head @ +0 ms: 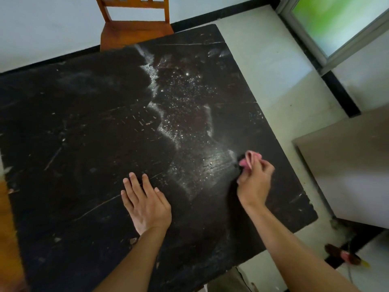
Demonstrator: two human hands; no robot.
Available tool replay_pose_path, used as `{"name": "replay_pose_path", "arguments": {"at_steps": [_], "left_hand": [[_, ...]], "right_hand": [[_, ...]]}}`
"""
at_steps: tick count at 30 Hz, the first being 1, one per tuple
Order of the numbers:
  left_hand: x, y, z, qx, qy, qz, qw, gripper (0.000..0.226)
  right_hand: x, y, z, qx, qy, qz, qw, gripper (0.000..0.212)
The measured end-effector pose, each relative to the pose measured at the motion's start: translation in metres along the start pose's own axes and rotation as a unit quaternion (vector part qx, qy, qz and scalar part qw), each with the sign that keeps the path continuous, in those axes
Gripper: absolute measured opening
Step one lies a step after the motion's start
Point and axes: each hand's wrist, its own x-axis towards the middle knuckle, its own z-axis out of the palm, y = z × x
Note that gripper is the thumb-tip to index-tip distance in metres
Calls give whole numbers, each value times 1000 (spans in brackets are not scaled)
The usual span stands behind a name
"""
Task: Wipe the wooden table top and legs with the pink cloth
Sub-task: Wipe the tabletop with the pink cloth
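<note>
A dark, scratched wooden table top (84, 133) fills most of the view. White dust and specks lie in a band across its middle and right part. My right hand (255, 182) grips a small bunched pink cloth (250, 160) against the table near its right edge. My left hand (145, 201) rests flat on the table top with straight fingers, to the left of the right hand. The table legs are hidden under the top.
An orange wooden chair (134, 28) stands at the table's far edge. A grey panel (347, 171) leans to the right of the table. A window (336, 24) is at the upper right. A small brush-like object (345, 255) lies on the tiled floor.
</note>
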Motion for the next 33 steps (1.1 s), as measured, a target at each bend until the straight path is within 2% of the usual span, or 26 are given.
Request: {"name": "replay_pose_path", "arguments": {"at_steps": [3,6,8,10,12,13,16,18,20,23,24,25,26,28,30,31,33], "left_hand": [[0,-1,1,5,-2,3,1000,55],[-1,-2,1,13,-4,10,1000,56],[-1,-1,1,10,-3,9,1000,55],[-1,-1,0,6,0,9,1000,55],[-1,0,-1,3,2,9,1000,56],[-1,0,-2,2,2,8,1000,56],[-2,0,-2,4,-3,6,1000,56],[-2,0,-1,8,-3,3,1000,53],[-2,1,0,3,3,-3,1000,48],[-2,2,0,-7,20,-15,1000,46],[-2,3,0,-6,24,-17,1000,46],[-3,3,0,-4,29,-17,999,46],[-4,3,0,-2,34,-18,999,46],[-3,3,1,5,38,-22,999,46],[-4,5,1,12,35,-26,999,46],[-5,6,0,9,33,-31,999,47],[-10,5,-3,-14,38,-63,997,47]], "right_hand": [[19,-72,46,29,-23,-7,999,36],[58,-137,71,32,-99,-98,990,22],[87,-160,66,27,-95,-139,985,25],[100,-159,38,4,-52,-199,979,29],[96,-134,2,-34,-19,-286,958,15],[89,-112,-14,-53,-12,-335,941,18],[54,-44,-44,-87,-30,-473,876,36],[20,-3,-45,-98,-93,-551,824,40],[-13,33,-39,-124,-174,-625,751,43],[-20,68,-22,-184,-254,-725,613,53],[-8,68,-15,-186,-259,-741,591,55],[8,60,-6,-171,-259,-740,597,55],[27,46,5,-144,-250,-726,625,53],[72,2,28,-104,-213,-672,702,48],[116,-51,43,-110,-178,-602,770,46],[133,-76,45,-126,-175,-570,793,47],[155,-107,39,-153,-172,-540,810,43]]}}
